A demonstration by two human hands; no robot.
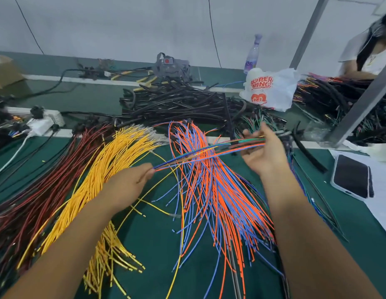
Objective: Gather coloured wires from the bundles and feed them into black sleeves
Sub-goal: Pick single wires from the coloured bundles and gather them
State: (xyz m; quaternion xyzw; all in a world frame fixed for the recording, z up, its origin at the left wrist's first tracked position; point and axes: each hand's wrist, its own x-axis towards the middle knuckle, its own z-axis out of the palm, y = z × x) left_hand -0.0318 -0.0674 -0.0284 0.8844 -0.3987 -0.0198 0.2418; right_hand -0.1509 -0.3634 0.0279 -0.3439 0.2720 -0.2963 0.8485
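Orange-blue wires [209, 151]: pinched at one end by left hand [131, 180], cradled in half-open right hand [261, 152].
Advice: level tips before reaching beyond them to black sleeves [177, 104].

Your bench [153, 234] wears a matt green mat, cloth-like and smooth. The orange wires [218, 190], yellow wires [97, 182] and red wires [36, 190] have smooth plastic insulation with a slight sheen; the yellow ones end in bare metal tips. The sleeves [177, 104] look like glossy black plastic. The bag [272, 89] is thin, crinkled white plastic. The phone [351, 178] shows dark glossy glass. The post [360, 111] is dull grey metal.
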